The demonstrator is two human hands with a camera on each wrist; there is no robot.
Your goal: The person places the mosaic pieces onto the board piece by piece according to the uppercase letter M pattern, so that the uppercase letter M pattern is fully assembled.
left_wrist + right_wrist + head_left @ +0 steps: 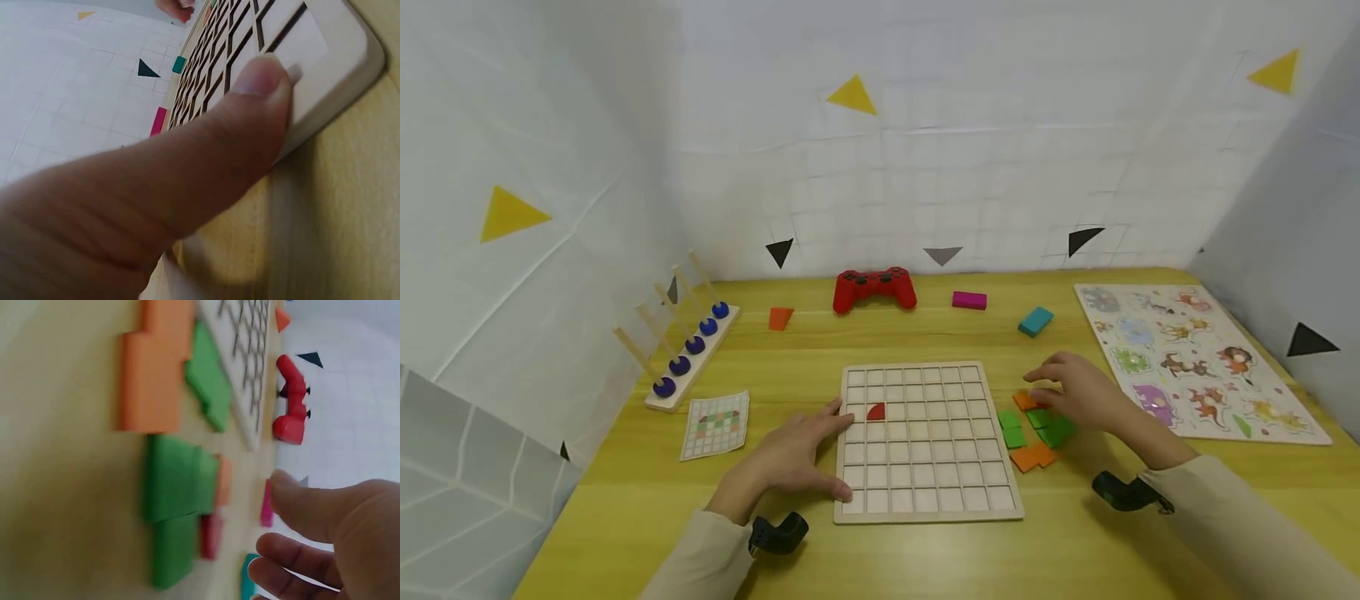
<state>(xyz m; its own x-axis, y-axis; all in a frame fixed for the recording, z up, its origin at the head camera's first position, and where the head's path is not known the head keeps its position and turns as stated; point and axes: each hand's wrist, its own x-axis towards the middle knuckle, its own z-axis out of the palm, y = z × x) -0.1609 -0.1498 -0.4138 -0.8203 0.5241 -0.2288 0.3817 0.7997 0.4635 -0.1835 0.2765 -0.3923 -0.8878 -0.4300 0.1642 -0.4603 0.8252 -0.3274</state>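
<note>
A wooden grid board [928,501] lies in front of me, with one red quarter-circle tile [876,412] in a cell near its upper left. My left hand [797,451] rests at the board's left edge, fingers spread and thumb touching the lower left corner. Over the loose tiles on the right hovers my right hand [1078,393], with a gap between thumb and fingers and nothing held. Green tiles [172,478] and orange tiles [153,381] lie below it. The right wrist view also shows a red tile [211,535] beside them; the hand hides it from the head view.
Left stand a peg rack [700,358] with blue beads and a small pattern card [716,425]. Along the back lie an orange wedge [780,318], a red game controller [875,289], a magenta block [969,300] and a teal block [1036,322]. An animal puzzle board [1206,358] lies right.
</note>
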